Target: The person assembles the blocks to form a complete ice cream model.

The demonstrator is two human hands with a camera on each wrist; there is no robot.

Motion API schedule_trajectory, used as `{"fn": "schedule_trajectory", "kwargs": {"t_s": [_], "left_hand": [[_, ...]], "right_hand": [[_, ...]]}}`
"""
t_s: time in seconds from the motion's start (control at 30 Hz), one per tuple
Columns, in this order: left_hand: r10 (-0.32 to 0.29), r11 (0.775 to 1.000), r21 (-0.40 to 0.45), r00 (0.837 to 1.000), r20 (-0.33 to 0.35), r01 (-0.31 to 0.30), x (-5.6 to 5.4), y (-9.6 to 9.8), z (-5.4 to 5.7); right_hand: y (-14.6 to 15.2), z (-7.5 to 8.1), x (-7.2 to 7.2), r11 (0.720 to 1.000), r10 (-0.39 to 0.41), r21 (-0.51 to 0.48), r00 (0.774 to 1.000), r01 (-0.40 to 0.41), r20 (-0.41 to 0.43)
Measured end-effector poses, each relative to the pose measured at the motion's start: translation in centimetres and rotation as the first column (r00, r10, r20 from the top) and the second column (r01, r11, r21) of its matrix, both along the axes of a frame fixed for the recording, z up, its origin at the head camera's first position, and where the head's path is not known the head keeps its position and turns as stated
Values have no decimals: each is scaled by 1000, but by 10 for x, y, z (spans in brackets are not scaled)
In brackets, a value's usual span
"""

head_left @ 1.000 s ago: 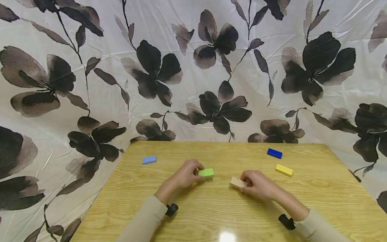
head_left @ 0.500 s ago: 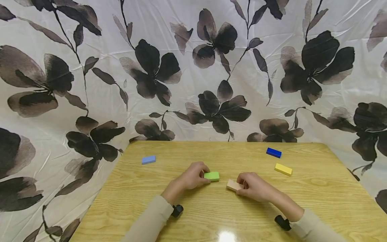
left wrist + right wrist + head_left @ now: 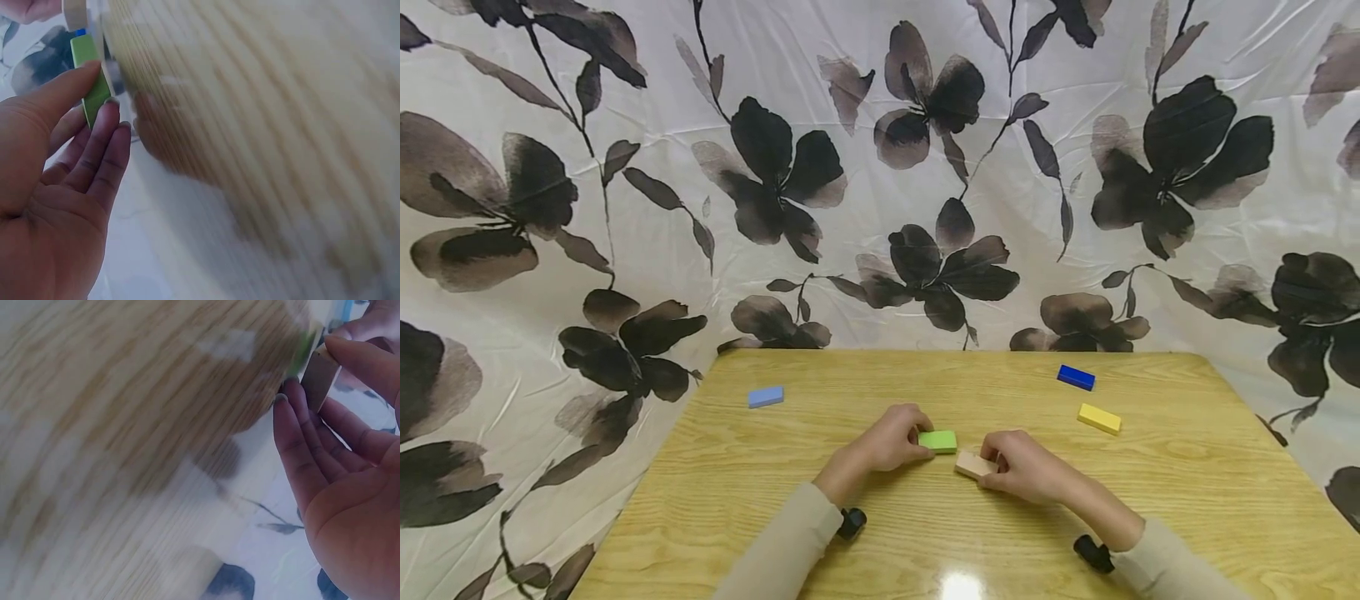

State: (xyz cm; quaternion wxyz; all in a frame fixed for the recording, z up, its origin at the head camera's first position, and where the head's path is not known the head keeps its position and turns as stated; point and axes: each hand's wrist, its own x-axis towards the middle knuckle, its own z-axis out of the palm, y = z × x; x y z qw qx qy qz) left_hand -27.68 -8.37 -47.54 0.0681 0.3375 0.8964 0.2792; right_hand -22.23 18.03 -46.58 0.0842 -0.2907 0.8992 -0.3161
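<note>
A bright green rectangular block (image 3: 942,442) pinched by the left hand (image 3: 891,439) and a pale beige rectangular block (image 3: 972,465) pinched by the right hand (image 3: 1028,468) are close together mid-tabletop (image 3: 992,542), outer ends hidden; any contact between blocks is unclear.

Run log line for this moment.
left grip: holds green block | right grip: holds beige block | facing ends close, contact unclear | table: light-blue block, dark-blue block, yellow block

A wood-grain table (image 3: 685,500) before floral cloth (image 3: 865,196) suggests a workspace.
</note>
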Motion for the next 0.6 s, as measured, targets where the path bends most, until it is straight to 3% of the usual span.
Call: {"fn": "schedule_trajectory", "kwargs": {"t_s": [0.6], "left_hand": [[-21, 1000, -17, 1000, 12, 21, -4, 14, -3]], "right_hand": [[-13, 1, 2, 999, -20, 37, 1000, 20, -5]]}}
